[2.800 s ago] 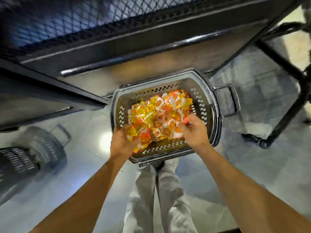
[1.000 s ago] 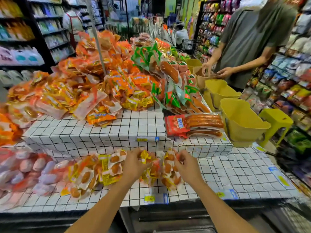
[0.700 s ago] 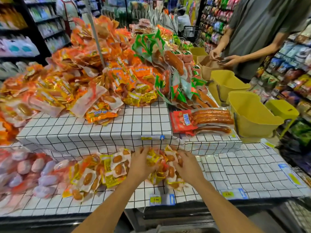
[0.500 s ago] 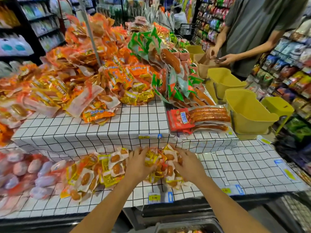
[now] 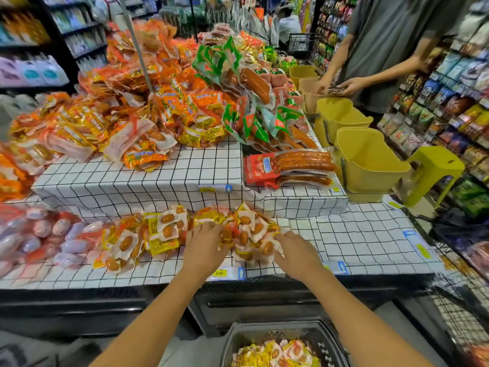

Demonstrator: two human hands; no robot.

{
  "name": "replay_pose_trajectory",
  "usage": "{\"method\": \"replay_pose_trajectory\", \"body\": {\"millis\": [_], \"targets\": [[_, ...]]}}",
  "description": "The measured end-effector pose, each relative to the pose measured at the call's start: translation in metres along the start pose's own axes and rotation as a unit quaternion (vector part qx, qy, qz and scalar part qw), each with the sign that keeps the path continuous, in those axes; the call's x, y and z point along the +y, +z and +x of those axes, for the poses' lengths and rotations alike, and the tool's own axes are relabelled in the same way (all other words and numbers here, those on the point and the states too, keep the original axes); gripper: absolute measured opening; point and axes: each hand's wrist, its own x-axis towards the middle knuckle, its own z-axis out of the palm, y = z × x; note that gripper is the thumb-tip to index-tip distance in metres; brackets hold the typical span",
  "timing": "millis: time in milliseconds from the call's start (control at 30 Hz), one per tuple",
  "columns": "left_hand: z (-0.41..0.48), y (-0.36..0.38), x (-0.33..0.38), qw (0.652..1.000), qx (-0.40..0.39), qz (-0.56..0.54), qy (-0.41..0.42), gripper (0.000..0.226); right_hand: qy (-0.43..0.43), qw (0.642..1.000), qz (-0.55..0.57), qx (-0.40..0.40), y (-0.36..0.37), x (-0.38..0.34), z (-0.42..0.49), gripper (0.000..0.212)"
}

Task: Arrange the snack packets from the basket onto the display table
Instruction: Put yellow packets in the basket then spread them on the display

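A heap of small yellow-and-white snack packets (image 5: pixel 248 231) lies on the lower tier of the grid-cloth display table (image 5: pixel 357 239), beside more of the same packets (image 5: pixel 148 239) to its left. My left hand (image 5: pixel 205 246) rests on the heap's left side with its fingers stretched over the packets. At the heap's right edge, my right hand (image 5: pixel 296 254) touches the packets with straight fingers. Below my arms stands the grey basket (image 5: pixel 328 348), with more packets (image 5: pixel 277 353) inside it.
The raised tier holds piles of orange sausage packs (image 5: pixel 127 120), green packs (image 5: pixel 238 102) and a red sausage pack (image 5: pixel 288 168). Yellow bins (image 5: pixel 367 162) line the table's right edge. A person in a grey shirt (image 5: pixel 391 49) stands at the far right. Pink packs (image 5: pixel 37 242) lie left.
My hands came up from the basket with packets and set them on the lower tier. Over the last second my fingers have spread flat on the heap. The view has tilted down, showing the basket.
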Motion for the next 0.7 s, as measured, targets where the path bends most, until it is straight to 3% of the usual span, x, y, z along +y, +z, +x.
{"method": "replay_pose_trajectory", "body": {"millis": [333, 700], "targets": [[-0.128, 0.054, 0.090, 0.996, -0.070, -0.007, -0.055, 0.029, -0.065, 0.995, -0.069, -0.031, 0.023, 0.083, -0.115, 0.040], [-0.222, 0.166, 0.114, 0.970, -0.222, -0.019, -0.096, 0.028, 0.005, 0.988, -0.021, -0.155, 0.132, 0.135, -0.214, 0.031]]}}
